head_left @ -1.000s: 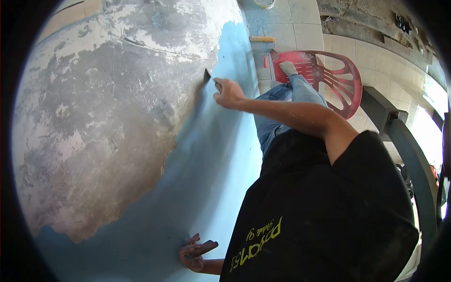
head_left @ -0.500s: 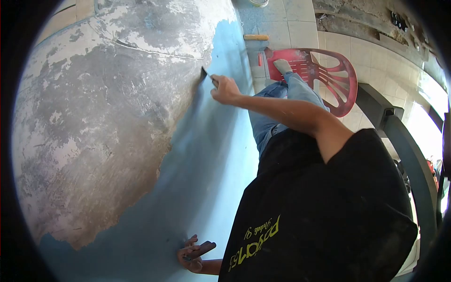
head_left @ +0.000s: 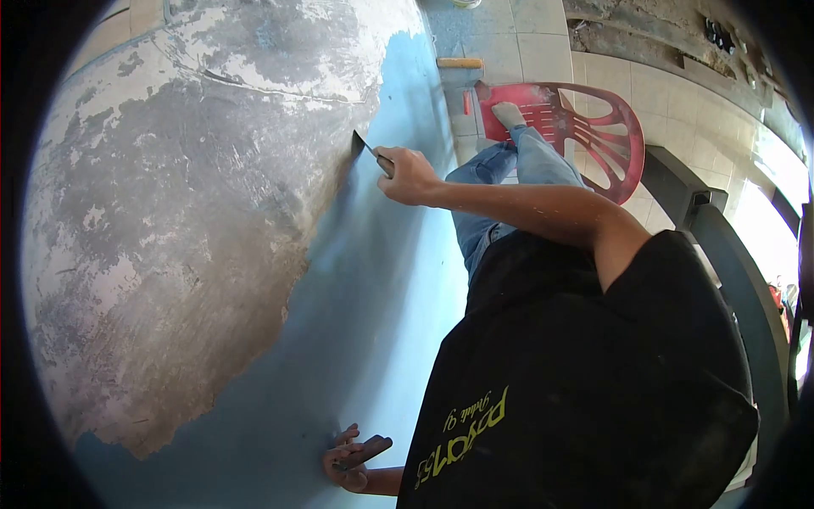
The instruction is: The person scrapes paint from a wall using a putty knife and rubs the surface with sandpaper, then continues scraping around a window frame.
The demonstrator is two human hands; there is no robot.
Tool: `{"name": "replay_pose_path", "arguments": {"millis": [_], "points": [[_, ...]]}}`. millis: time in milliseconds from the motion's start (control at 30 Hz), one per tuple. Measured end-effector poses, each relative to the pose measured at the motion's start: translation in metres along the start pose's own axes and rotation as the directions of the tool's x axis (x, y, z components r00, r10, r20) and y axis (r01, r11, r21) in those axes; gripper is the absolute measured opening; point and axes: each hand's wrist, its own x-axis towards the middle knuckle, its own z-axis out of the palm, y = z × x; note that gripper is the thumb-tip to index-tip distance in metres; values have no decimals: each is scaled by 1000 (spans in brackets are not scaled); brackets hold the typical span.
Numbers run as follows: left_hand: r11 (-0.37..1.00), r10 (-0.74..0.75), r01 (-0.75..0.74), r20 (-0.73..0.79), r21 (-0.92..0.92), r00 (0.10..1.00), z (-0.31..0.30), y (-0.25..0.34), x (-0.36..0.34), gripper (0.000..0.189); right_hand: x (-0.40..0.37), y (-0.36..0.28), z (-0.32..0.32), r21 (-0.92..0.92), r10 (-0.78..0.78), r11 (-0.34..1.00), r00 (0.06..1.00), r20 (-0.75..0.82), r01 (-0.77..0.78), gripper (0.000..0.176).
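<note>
My right hand (head_left: 409, 176) is closed around the handle of a scraper (head_left: 370, 151). Its dark blade touches the wall where the bare grey patch (head_left: 186, 212) meets the blue paint (head_left: 339, 339). Low in the view, my left hand (head_left: 346, 465) is against the blue surface, fingers curled around a dark, flat-looking object (head_left: 365, 452) that I cannot identify for certain.
A red plastic chair (head_left: 585, 127) stands on the tiled floor, with a foot on its seat. Beside it lies a tan cylindrical object (head_left: 460, 63). A container (head_left: 466, 3) shows at the top edge. Dark beams (head_left: 738, 254) run along the right.
My right hand and the scraper have moved slightly down and left along the edge of the paint. My left hand has barely moved.
</note>
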Motion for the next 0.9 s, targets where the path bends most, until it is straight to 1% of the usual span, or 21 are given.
{"name": "replay_pose_path", "arguments": {"millis": [67,100,133,200,233,267,333,400,467,500,567,600,667,700,733,800,833,900], "points": [[1000,21,-21,-19,-5,1000,6,-5,-1,42,10,-1,-10,-17,40,999,999,27,-39,30],[999,27,-27,-11,-22,1000,4,-5,-2,43,28,14,-7,-97,87,992,996,17,-85,32],[999,35,-35,-1,-35,999,2,-5,-2,43,36,13,-6,-94,76,993,997,22,-74,32],[999,38,-38,3,-15,999,2,-7,0,44,44,12,-4,-185,157,972,986,59,-144,29],[1000,26,-26,15,7,1000,2,-4,-2,45,40,13,-5,-169,87,982,996,31,-81,24],[1000,23,-23,3,14,1000,2,-2,-3,45,37,15,-10,-165,85,983,995,44,-77,24],[994,78,-77,14,-78,997,11,-3,2,38,37,20,-33,-201,230,961,952,202,-190,40],[993,85,-86,-21,-76,996,10,-8,-6,38,35,35,-52,-169,118,983,958,262,-74,43],[993,86,-89,-46,-74,995,12,-8,-14,38,29,33,-75,-80,10,997,952,306,16,42],[993,88,-92,-58,-76,994,13,-9,-18,38,26,17,-89,-84,3,996,948,318,25,42],[991,94,-101,-83,-83,992,17,-13,-25,37,25,-25,-118,-166,-69,970,859,507,176,34],[991,97,-105,-96,-85,991,19,-15,-28,37,24,-46,-126,-167,-75,968,851,519,188,34],[990,103,-114,-118,-86,988,22,-19,-34,37,21,-83,-139,-216,-168,893,737,654,395,30],[989,107,-119,-128,-87,986,23,-21,-39,37,20,-100,-139,-224,-226,843,698,679,490,25],[989,110,-122,-137,-87,984,25,-21,-41,36,18,-116,-136,-220,-229,839,690,687,498,25],[988,116,-130,-152,-85,982,29,-21,-46,36,13,-146,-129,-157,-365,738,584,725,656,22],[988,119,-133,-159,-82,980,30,-20,-49,36,7,-165,-124,-111,-406,711,534,741,695,20],[987,126,-141,-173,-77,977,33,-19,-54,36,-3,-187,-106,-99,-438,682,513,738,725,20]]}}
